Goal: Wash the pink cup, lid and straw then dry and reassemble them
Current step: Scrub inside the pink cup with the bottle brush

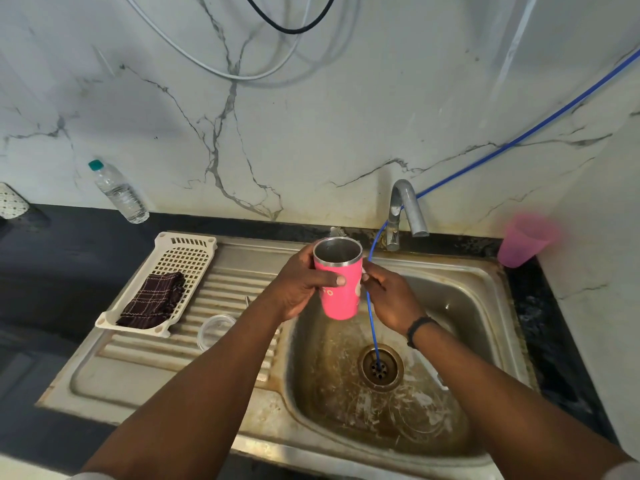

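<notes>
The pink cup (339, 292), steel inside and open at the top, is held upright above the left part of the sink basin (450, 306). My left hand (301, 285) grips its left side, thumb across the front. My right hand (388, 296) touches the cup's right side with curled fingers. The clear lid (214, 329) lies on the ribbed drainboard, partly behind my left forearm. A thin clear straw (248, 301) seems to lie beside it. A dark checked cloth (152, 301) lies in the white drying rack (183, 251).
A steel tap (403, 209) stands behind the basin, no water visibly running. A blue hose (372, 317) runs from the wall into the drain (380, 367). A pink plastic tumbler (523, 240) sits at the right corner, a water bottle (119, 192) on the dark counter at left.
</notes>
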